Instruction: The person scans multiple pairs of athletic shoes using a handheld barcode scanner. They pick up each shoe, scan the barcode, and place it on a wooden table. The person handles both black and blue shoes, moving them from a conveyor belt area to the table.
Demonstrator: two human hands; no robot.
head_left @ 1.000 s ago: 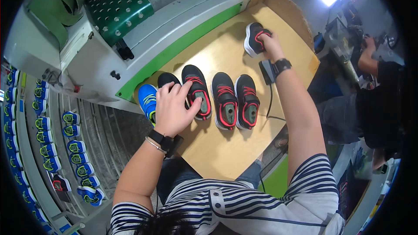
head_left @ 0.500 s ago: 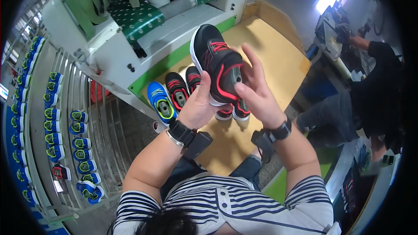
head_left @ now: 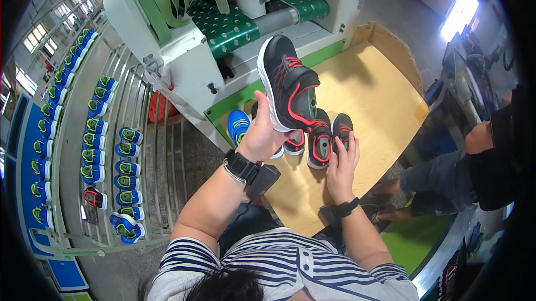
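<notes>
My left hand (head_left: 260,135) grips a black sneaker (head_left: 286,86) with red laces, red collar trim and a white sole, raised above the table with its toe pointing away. Lower and to the right, my right hand (head_left: 343,174) has its fingers stretched out over the heel end of another black sneaker (head_left: 342,124) lying on the tabletop. Just left of those fingers is a black sneaker with a red-edged opening (head_left: 320,145). More black shoes are partly hidden behind the held one and my left hand. A bright blue sneaker (head_left: 238,124) sits at the left of this group.
The wooden table (head_left: 385,94) adjoins a machine with a green dotted conveyor belt (head_left: 229,30) and hanging strips. At left, a metal rack (head_left: 111,133) carries several blue shoes and one black-red shoe (head_left: 95,198). Another person (head_left: 463,167) is at the right.
My right hand has let go of the held sneaker and moved down to the shoes on the table. My left hand alone keeps the sneaker up. The view has shifted.
</notes>
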